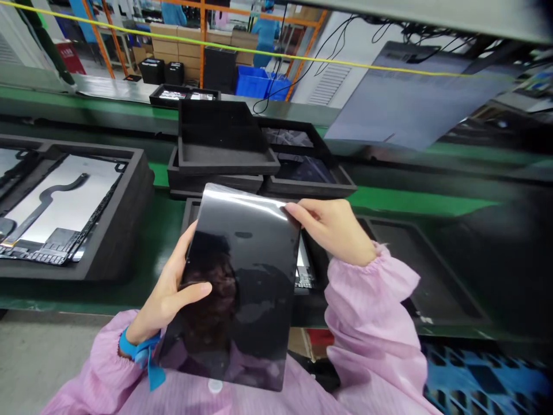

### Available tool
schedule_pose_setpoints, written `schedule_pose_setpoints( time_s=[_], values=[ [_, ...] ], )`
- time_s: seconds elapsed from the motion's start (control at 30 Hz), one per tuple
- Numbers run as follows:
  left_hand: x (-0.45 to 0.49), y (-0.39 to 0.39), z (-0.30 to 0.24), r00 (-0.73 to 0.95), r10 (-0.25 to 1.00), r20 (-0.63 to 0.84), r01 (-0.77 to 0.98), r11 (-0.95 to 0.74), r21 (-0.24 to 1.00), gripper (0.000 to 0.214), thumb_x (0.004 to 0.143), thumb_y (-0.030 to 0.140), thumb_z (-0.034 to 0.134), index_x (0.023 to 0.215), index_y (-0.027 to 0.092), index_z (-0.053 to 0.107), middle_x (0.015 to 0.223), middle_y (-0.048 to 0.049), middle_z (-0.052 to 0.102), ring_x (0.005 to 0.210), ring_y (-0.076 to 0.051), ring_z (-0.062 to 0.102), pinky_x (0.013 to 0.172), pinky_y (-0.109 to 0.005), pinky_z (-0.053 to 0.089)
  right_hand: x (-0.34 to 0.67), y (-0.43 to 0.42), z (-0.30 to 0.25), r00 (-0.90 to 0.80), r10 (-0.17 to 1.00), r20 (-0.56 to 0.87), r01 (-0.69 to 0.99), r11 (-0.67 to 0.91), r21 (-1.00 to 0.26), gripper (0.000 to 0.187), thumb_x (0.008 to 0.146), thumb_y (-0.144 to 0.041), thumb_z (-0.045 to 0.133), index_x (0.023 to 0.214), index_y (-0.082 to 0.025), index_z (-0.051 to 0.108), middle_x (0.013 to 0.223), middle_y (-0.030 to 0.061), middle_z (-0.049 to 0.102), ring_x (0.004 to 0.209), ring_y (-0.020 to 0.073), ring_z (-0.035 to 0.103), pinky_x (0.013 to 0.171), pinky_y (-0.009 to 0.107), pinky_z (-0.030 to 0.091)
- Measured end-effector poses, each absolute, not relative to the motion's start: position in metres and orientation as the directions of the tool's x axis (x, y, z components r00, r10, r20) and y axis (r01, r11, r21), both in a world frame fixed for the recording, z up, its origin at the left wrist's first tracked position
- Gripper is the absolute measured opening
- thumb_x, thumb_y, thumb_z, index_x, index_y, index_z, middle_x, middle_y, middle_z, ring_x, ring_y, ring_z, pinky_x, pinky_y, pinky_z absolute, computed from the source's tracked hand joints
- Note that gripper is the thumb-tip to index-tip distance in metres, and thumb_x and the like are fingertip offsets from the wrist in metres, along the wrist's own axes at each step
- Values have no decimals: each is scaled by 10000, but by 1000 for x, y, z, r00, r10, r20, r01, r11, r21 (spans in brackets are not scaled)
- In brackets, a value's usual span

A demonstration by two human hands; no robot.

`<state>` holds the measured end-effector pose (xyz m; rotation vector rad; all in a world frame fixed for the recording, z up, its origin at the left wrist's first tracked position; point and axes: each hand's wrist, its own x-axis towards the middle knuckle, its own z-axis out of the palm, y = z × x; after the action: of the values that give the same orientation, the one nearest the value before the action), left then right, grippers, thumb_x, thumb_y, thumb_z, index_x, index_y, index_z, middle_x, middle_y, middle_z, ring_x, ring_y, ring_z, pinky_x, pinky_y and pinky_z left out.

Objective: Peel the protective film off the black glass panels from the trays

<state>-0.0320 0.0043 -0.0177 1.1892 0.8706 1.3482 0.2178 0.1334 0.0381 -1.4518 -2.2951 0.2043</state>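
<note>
I hold a glossy black screen panel (242, 288) upright in front of my chest, its face reflecting the room. My left hand (173, 294) grips its left edge, thumb lying across the glass. My right hand (334, 227) pinches the panel's top right corner, fingers curled over the edge. Both sleeves are pink, and a blue strap circles my left wrist. Behind the panel lies a black foam tray (313, 271) with a part in it, mostly hidden.
A foam tray (129, 190) at left holds an opened device with a flex cable. Stacked black trays (224, 155) stand behind on the green conveyor (410, 202). An empty foam tray (432, 276) lies at right. Blue crates and people in blue are far back.
</note>
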Motion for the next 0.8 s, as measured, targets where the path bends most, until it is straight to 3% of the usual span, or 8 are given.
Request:
schedule_pose_setpoints(
  time_s=[0.13,0.3,0.4,0.5,0.6,0.67,0.73,0.8],
  values=[
    [-31,5,-19,93,976,198,-181,-179,967,748,819,172,672,1469,321,334,1550,29,343,1434,-225,279,1164,-291,270,209,126,34,-206,946,252,914,278,-296,520,865,-565,442,500,-201,512,453,9,519,469,135,460,526,275,281],
    [-27,2,-16,99,981,166,-173,-147,974,739,828,176,666,1470,319,331,1550,24,343,1435,-233,273,1150,-302,309,209,119,34,-216,962,166,892,264,-367,438,887,-471,476,560,-192,562,507,9,583,498,137,527,576,262,335],
    [-28,2,-17,111,980,168,-153,-150,977,729,837,185,658,1470,331,327,1540,27,361,1435,-231,273,1141,-300,325,213,117,29,-202,962,183,935,245,-255,423,900,-439,476,566,-191,552,529,20,604,507,151,544,554,268,308],
    [-31,1,-24,78,981,177,-97,-170,981,746,838,196,660,1470,376,308,1563,51,310,1449,-234,232,1144,-311,318,215,113,25,-255,910,328,948,302,-99,408,921,-406,456,589,-189,551,502,17,579,468,145,516,502,267,246],
    [-34,0,-30,-8,984,177,-54,-177,983,774,805,213,695,1464,376,324,1571,54,291,1455,-250,212,1185,-345,222,209,101,30,-481,685,548,790,609,-68,384,946,-327,455,605,-177,547,511,7,562,486,118,503,493,255,272],
    [-35,-1,-29,-69,989,134,-85,-140,986,785,782,235,709,1462,356,337,1550,40,342,1442,-268,249,1186,-358,217,200,88,36,-666,433,608,472,875,-106,359,957,-257,445,627,-166,556,550,5,572,526,105,493,522,243,326],
    [-34,-4,-26,-124,989,76,-123,-92,988,799,757,257,717,1461,334,348,1515,25,406,1413,-288,315,1161,-360,284,189,72,41,-762,197,616,122,979,-163,378,965,-247,429,617,-160,551,541,-4,538,524,104,440,513,249,332],
    [-32,-8,-22,-174,984,23,-150,-50,987,837,730,273,720,1472,309,335,1472,12,468,1377,-309,375,1137,-378,332,179,58,40,-752,62,656,-83,979,-188,392,958,-269,449,590,-163,531,510,-22,462,506,107,378,465,268,277]
  ],
)
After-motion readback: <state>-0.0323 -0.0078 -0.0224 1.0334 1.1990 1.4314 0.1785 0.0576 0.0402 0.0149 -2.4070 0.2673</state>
